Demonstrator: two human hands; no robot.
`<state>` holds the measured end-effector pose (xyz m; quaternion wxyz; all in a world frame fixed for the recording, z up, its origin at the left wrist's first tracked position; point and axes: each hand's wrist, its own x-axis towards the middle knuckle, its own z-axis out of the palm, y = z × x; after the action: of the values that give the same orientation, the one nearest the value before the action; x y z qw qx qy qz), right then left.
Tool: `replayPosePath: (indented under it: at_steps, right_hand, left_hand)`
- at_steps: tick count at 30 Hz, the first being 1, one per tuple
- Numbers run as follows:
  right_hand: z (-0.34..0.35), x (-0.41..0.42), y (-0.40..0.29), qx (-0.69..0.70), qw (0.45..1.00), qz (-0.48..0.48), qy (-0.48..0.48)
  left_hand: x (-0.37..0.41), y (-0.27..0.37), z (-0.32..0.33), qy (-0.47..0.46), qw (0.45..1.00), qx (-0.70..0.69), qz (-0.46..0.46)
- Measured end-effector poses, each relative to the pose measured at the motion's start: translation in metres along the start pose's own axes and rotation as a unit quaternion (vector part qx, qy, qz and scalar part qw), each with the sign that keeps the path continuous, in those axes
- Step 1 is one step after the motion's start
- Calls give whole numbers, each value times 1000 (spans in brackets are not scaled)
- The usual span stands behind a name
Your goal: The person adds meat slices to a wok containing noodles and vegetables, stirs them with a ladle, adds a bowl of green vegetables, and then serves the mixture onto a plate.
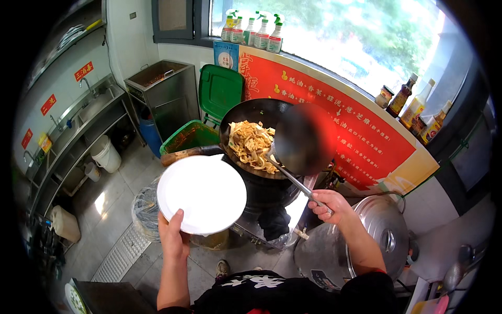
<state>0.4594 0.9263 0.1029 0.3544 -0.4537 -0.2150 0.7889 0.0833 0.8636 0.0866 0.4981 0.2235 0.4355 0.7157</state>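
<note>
My left hand [174, 235] grips the near rim of a white plate [202, 195], thumb on its upper face; the plate bears no food. My right hand [331, 205] is closed around the metal handle of a cooking ladle [294, 180], whose head reaches to the food in the wok. The black wok [255, 104] with a wooden handle [184, 156] sits over the stove [270, 200] beyond the plate. Fried noodles or sliced food [251, 145] lie in it. A dark blurred round patch covers part of the wok's right side.
A green bin [188, 135] with its lid up stands behind the wok handle. To the right is a large lidded metal pot [376, 223]. A black cloth [274, 223] lies at the stove's front. Sinks [100, 103] line the left wall; bottles [417, 100] stand on the window ledge.
</note>
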Motion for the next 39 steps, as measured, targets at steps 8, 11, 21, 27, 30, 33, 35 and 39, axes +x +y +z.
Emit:
replayPosePath:
  at_steps: [8, 11, 21, 27, 30, 33, 35, 39]
  right_hand:
    - [-6, -32, -6, 18, 999, -40, -6]
    - [0, -46, -14, 16, 997, -72, -1]
    - [48, -94, -37, -65, 986, -150, 19]
    - [47, -100, -15, -233, 954, -167, 91]
    - [53, -105, -10, -462, 853, -178, 165]
    - [40, -106, 0, -707, 595, -313, 221]
    - [34, -106, 4, -755, 485, -366, 247]
    - [38, -111, 5, -780, 429, -344, 297]
  left_hand:
    - [47, 11, 68, -34, 996, 83, -13]
    - [67, 3, 88, -60, 990, 128, -15]
    - [151, -90, 148, -74, 990, 100, -68]
    - [149, -114, 188, -103, 990, 55, -78]
    - [146, -118, 196, -143, 986, -3, -87]
    - [147, -125, 195, -152, 981, -57, -105]
    - [149, -130, 197, -163, 978, -75, -107]
    - [151, -124, 199, -148, 982, -46, -105]
